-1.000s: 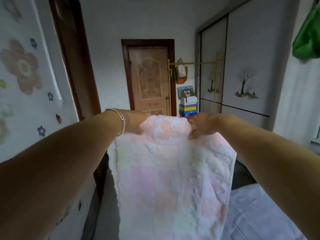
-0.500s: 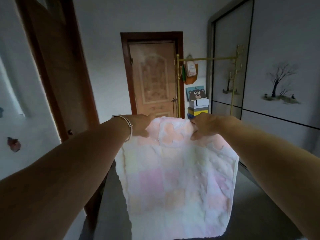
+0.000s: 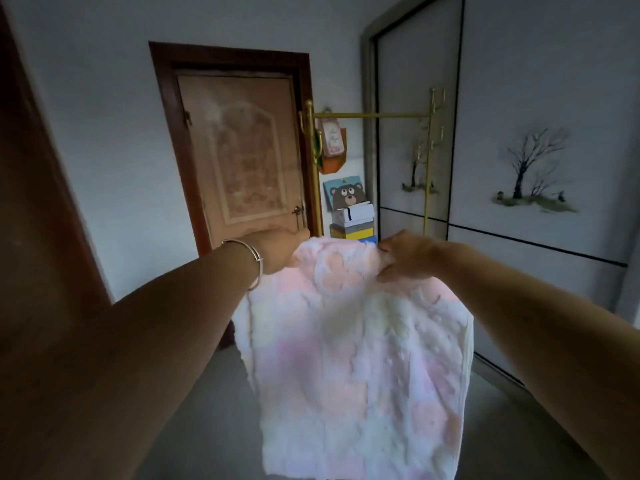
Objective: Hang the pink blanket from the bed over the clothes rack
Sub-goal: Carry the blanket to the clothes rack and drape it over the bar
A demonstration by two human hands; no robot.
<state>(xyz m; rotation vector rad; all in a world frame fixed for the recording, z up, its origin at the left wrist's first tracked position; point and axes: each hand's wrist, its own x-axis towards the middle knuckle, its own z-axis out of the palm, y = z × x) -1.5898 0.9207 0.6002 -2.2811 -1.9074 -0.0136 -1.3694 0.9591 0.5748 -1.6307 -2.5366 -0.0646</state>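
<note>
Closer now, clothes rack (image 3: 372, 115) beyond pink blanket (image 3: 353, 358) gripped by both hands.

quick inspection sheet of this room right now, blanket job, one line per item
surface: grey floor, bare where visible
job's things: pink blanket held up by its top edge, hanging free; gold clothes rack ahead by the wardrobe, top bar bare
clutter: stacked boxes and bear picture at the rack's foot; small bags hung on its left post
hands: left hand and right hand each grip a top corner; bangle on left wrist
cables: nothing seen
surroundings: closed wooden door, wardrobe with tree prints
</note>
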